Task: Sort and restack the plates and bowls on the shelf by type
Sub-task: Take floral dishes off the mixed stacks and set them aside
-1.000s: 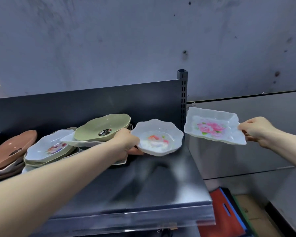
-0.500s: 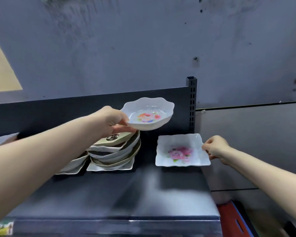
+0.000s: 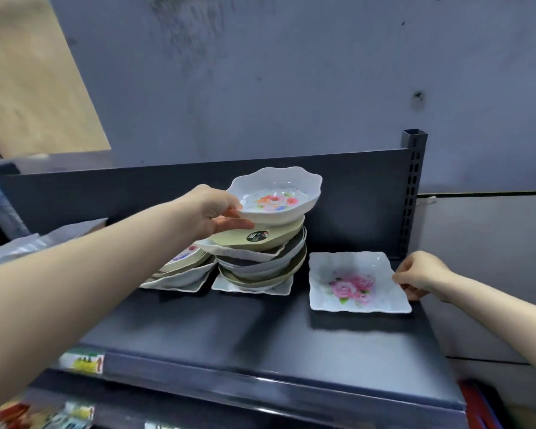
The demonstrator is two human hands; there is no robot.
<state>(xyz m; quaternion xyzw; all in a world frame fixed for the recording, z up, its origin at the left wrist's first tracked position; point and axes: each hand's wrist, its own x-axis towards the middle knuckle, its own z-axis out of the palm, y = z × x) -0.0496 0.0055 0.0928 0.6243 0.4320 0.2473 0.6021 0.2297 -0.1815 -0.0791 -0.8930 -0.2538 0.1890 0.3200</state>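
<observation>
My left hand [image 3: 212, 213] grips a white scalloped bowl [image 3: 276, 196] with a red flower print, held over a mixed stack of bowls and plates [image 3: 260, 258]. A green plate [image 3: 260, 238] with a black label tops that stack. A white square plate [image 3: 356, 281] with pink roses lies flat on the dark shelf [image 3: 260, 335], to the right of the stack. My right hand [image 3: 421, 275] pinches the square plate's right edge. A second, lower pile of plates [image 3: 183, 270] leans to the left of the stack, partly hidden by my left arm.
The shelf's dark back panel [image 3: 136, 187] and a slotted upright post [image 3: 413, 187] stand behind the dishes. A grey wall panel [image 3: 492, 258] lies right of the post. A price label [image 3: 81, 362] sits on the shelf's front edge.
The square plate has come down from the air onto the shelf, right of the stack. My left hand has lifted the scalloped bowl to above the stack.
</observation>
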